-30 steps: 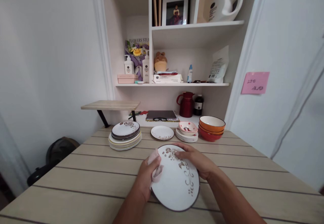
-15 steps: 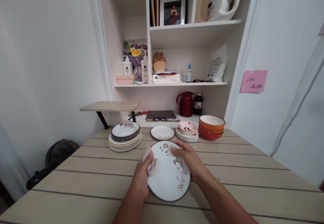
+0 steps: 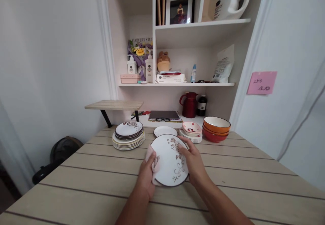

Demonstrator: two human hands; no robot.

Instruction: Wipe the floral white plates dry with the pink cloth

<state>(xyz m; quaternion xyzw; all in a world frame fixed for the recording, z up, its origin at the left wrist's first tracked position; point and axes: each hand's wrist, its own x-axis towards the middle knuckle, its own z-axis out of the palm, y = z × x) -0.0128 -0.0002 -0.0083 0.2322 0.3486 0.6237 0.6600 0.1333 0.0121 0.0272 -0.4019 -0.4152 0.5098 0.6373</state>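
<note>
Between my hands is a white plate (image 3: 165, 160) with a dark rim and brown flowers, tilted above the table. My left hand (image 3: 146, 174) grips its left edge through a pale pink cloth (image 3: 156, 164), thumb on top. On the right edge, my right hand (image 3: 191, 155) is closed round the rim, thumb on the flower pattern and fingers underneath. Just behind the held plate lies a second white plate (image 3: 162, 130), partly covered by it.
A plate stack (image 3: 129, 140) stands back left, beside a small raised shelf (image 3: 114, 105). At back right are small plates with a pink dish (image 3: 191, 127) on top and stacked orange and red bowls (image 3: 216, 126). Behind them are a closed laptop (image 3: 164, 115) and a red jug (image 3: 189, 104).
The held plate has moved slightly away from me and now overlaps the plate behind it. Both hands keep their grip. The whole view has shifted a little.
</note>
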